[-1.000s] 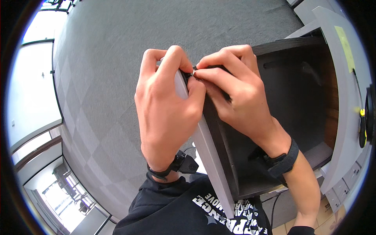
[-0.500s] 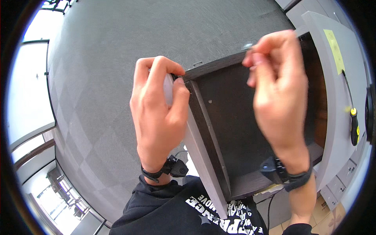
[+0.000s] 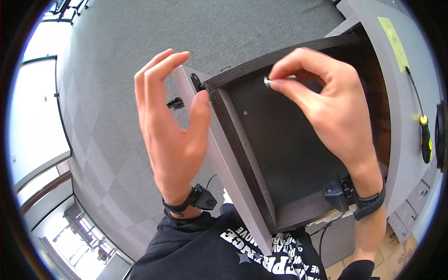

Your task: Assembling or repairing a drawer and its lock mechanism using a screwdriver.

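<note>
An open drawer [image 3: 298, 154] with a dark inside and a pale grey front panel [image 3: 228, 163] lies before me. On the panel's far end sits a small black oval fitting [image 3: 197, 82]. My left hand [image 3: 170, 126] is open around that end, fingers spread, with the thumb by the fitting. A black piece [image 3: 175, 103] shows between thumb and fingers, on the panel's outer side. Over the drawer, my right hand [image 3: 338, 102] pinches a small silvery metal piece [image 3: 267, 82] between thumb and index finger. Its exact kind is too small to tell.
A screwdriver [image 3: 424, 135] with a black and yellow handle lies on the grey cabinet top [image 3: 401, 140] at the right, near a yellow paper strip [image 3: 393, 44]. A small metal bracket [image 3: 225, 68] sticks out from the drawer's far side. Grey carpet [image 3: 116, 140] spreads left.
My left hand has loosened from the panel's corner and moved left, uncovering the black fitting. My right hand has swung down and left over the drawer, the silvery piece now plain in its pinch.
</note>
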Demonstrator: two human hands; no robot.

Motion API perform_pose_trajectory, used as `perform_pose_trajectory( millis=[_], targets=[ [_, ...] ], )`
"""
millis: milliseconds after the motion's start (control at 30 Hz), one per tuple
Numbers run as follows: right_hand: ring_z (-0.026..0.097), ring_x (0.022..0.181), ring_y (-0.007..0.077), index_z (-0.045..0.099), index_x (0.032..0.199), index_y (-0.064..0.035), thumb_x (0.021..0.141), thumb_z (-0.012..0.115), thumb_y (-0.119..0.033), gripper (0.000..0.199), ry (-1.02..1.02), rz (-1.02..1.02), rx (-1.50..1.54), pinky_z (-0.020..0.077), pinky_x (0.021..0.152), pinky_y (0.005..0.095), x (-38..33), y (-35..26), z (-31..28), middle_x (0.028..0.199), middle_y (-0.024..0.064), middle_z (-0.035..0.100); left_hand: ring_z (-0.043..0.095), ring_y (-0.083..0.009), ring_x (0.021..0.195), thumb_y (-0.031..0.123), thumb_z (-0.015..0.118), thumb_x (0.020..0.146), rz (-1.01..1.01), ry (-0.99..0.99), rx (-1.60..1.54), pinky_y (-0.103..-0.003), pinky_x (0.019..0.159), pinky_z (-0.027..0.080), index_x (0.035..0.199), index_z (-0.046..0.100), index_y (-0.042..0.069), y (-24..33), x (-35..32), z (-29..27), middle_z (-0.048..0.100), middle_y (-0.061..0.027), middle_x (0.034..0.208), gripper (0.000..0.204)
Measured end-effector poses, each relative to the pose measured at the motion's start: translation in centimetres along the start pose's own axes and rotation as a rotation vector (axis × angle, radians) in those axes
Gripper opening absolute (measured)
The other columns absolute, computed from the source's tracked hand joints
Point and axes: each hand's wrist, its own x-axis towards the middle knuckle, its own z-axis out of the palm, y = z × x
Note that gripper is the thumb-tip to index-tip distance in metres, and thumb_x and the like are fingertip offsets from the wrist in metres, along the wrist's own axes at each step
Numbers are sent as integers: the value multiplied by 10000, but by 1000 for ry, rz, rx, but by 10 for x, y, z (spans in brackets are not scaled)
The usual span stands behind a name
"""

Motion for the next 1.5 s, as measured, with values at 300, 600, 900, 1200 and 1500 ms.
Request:
perform_pose_trajectory(
  millis=[300,600,900,1200,1500],
  targets=[
    [665,830,192,745,937,-7,857,745,-1,80,131,-333,35,529,752,286,28,3,52,893,75,681,524,-318,1391,215,654,828,-32,-80,-151,-555,1172,368,1294,645,84,-8,7,-26,615,-203,1402,484],
    [679,843,197,746,960,-16,859,745,5,103,127,-434,66,545,770,292,35,3,61,906,75,708,607,-264,1274,74,589,926,-136,-215,-308,-455,1100,445,1258,649,60,-11,6,-35,668,-121,1315,338],
    [667,823,174,774,939,-31,861,771,-38,78,148,-446,73,529,750,276,38,10,63,885,60,738,608,-282,1288,109,553,966,-96,-286,-219,-435,1070,489,1271,656,37,-10,12,-36,667,-188,1325,330],
    [650,821,197,788,953,-48,874,771,-83,88,217,-533,-25,543,741,308,39,16,71,865,68,725,621,-256,1265,86,542,976,-117,-352,-145,-407,1051,502,1253,666,50,-3,16,-42,654,-178,1344,306],
    [669,894,263,756,884,14,809,735,-45,98,316,-696,-62,559,846,345,42,29,90,884,143,722,642,-234,1175,3,579,929,-188,-393,-31,-402,1017,509,1176,673,49,10,20,-33,668,-129,1295,268]
  ],
)
